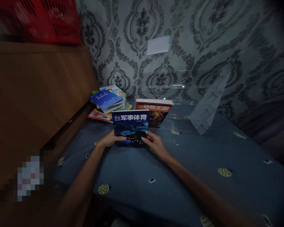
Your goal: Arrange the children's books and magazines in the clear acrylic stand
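Observation:
A dark blue book (130, 124) with white characters on its cover is held between both my hands above the blue patterned cloth (184, 164). My left hand (111, 139) grips its lower left edge and my right hand (154, 142) grips its lower right edge. Just behind it lies an orange book (156, 110) with a lion on the cover. A loose pile of thinner books (107, 101) sits further back to the left, close to the wall.
A clear acrylic stand (207, 107) rises at the back right, against the grey patterned wallpaper (203, 37). A wooden panel (35, 94) runs along the left side, with a red crate (49, 19) on top.

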Demonstrator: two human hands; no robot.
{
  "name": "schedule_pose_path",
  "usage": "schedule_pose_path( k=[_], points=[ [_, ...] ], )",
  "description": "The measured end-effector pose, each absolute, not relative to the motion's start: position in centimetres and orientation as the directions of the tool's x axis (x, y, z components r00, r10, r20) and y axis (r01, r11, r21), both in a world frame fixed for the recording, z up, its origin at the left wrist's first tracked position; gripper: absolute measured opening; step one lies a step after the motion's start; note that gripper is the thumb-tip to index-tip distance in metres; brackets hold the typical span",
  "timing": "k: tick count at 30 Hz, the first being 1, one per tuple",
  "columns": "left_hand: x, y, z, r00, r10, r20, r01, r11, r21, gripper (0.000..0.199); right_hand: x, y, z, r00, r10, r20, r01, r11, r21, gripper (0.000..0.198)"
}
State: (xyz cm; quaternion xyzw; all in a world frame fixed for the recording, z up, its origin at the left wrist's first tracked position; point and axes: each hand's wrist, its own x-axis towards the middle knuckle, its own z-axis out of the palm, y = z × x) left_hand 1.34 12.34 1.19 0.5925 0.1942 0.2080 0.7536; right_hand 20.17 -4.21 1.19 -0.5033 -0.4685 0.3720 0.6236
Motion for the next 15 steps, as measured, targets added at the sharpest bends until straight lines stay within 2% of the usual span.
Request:
schedule_pose_path(
  k=[4,10,15],
  points=[
    [0.8,12.1,2.0,0.865,0.497,-0.065,-0.055,0.224,0.973,0.059,20.2,-5.7,0.8,0.278,0.954,0.115,-0.024,0.126,-0.992,0.045],
    [0.6,12.6,2.7,0.844,0.53,-0.083,-0.061,0.249,0.967,0.06,20.7,-8.3,0.3,0.267,0.963,-0.039,-0.074,-0.019,-0.997,0.05],
    [0.8,13.1,2.2,0.85,0.517,-0.105,-0.029,0.243,0.97,0.06,20.8,-8.9,0.1,0.261,0.964,-0.041,0.036,-0.053,-0.998,0.065]
  ],
)
